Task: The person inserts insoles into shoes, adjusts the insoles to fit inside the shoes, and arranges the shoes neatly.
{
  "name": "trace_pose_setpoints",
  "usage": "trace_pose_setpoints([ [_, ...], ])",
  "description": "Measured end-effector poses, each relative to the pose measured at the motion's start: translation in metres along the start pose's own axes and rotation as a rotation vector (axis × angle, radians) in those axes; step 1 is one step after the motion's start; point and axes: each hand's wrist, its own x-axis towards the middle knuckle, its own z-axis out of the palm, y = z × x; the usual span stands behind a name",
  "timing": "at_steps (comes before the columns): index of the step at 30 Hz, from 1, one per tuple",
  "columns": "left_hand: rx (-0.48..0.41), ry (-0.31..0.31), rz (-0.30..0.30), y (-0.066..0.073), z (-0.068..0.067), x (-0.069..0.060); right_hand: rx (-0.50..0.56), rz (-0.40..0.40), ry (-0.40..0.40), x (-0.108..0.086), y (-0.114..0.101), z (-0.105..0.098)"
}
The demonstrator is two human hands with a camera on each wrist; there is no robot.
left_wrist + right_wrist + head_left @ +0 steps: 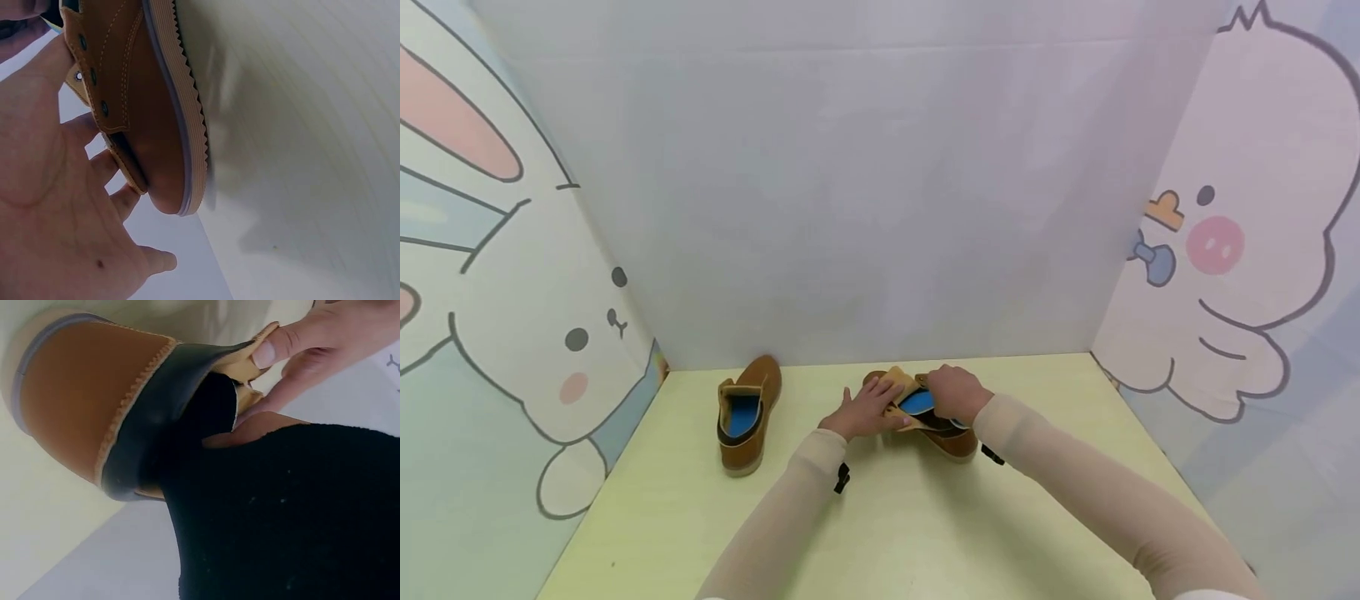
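Pale sleeves (1082, 496) are nearest, stretched over the table (925, 533) to a brown shoe (150, 134) whose toe points away from the person and a little left. The left hand (867, 411) has its fingers spread wide across the tongue (904, 377) at the shoe's front, thumb against the near eyelet flap (94, 81), so the mouth stands parted. Towards the shoe's heel end, the right hand (957, 392) is curled tight; I take it to be gripping an insole (281, 531), whose dark underside juts from the opening. How the hidden fingers sit on it, I can't tell. Left of that shoe, well apart, its mate (763, 429) shows blue lining (744, 414) inside.

Whether the insole is being worked in or out, I couldn't say. Either way, I'd want tongue and flap held well back, since a loose edge could catch it and fold it over. The right hand would do best moving along the shoe's length, with the insole lined up on the toe rather than twisted. A steady press at the front from the left hand should stop the shoe skating about.
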Motion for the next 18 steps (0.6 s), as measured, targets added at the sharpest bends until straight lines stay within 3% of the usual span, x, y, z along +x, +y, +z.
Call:
trace_pose_setpoints([
  [18,-0.033,0.010,-0.003,0.000,0.001,0.000,0.020,0.008,0.051,0.021,0.001,0.032],
])
